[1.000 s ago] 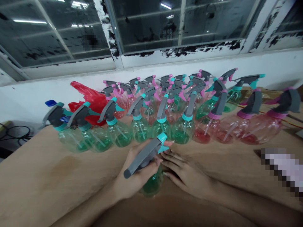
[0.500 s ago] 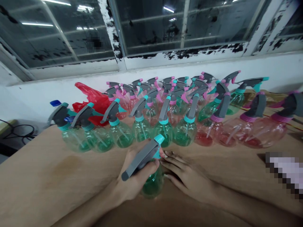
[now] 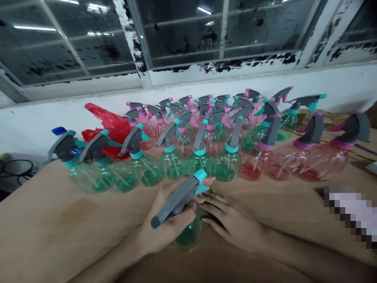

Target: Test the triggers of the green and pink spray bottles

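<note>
the left hand (image 3: 160,222) curls its fingers (image 3: 176,225) firmly round a green-filled spray bottle (image 3: 188,234), held tilted at the near edge of the worktop (image 3: 55,220), just short of the packed rows of spray bottles (image 3: 224,167). the right hand (image 3: 232,220) lies spread beside it, fingertips (image 3: 207,194) perhaps touching the bottle; open worktop runs left.

Six green-tinted spray bottles (image 3: 147,173) and three pink-tinted spray bottles (image 3: 321,165) make up the front row, with more than a dozen others packed too tightly behind for an exact count. One further green-tinted bottle (image 3: 190,232) sits in one left hand (image 3: 166,220), beside one right hand (image 3: 232,222). Also pictured: one red plastic bag (image 3: 108,125) and one blue cap (image 3: 59,131).
</note>
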`<state>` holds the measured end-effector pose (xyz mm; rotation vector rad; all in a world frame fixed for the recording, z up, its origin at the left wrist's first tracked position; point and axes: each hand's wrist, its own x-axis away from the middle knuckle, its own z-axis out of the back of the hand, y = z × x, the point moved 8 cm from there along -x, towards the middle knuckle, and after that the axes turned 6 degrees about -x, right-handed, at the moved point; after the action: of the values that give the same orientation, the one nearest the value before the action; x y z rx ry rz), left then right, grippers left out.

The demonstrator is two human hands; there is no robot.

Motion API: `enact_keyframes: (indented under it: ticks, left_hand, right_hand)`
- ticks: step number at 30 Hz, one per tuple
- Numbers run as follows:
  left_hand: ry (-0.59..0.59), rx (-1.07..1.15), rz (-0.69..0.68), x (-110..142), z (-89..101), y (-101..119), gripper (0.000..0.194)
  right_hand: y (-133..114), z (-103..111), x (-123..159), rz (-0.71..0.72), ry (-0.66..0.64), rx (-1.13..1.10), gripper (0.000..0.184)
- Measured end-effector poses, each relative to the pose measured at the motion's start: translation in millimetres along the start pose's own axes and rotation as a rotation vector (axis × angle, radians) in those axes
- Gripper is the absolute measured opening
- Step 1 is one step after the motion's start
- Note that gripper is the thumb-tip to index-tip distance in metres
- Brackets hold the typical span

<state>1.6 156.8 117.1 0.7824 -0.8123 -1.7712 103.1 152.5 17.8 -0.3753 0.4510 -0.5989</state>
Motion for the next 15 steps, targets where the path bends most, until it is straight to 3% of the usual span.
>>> enact_keyframes:
  ticks: [4,15]
  left_hand:
    - [-0.020,-0.002,0.039,2.6,-1.2,-2.7,0.044]
    - [-0.019,0.082,-0.027,-0.4,-2.5,1.4,0.054]
  right_hand:
    - [0.2,-1.8,0.1,0.003,-0.014,0.005,0.040]
    - [-0.9,1.4,-0.1,0.008,0.024,-0.002,0.041]
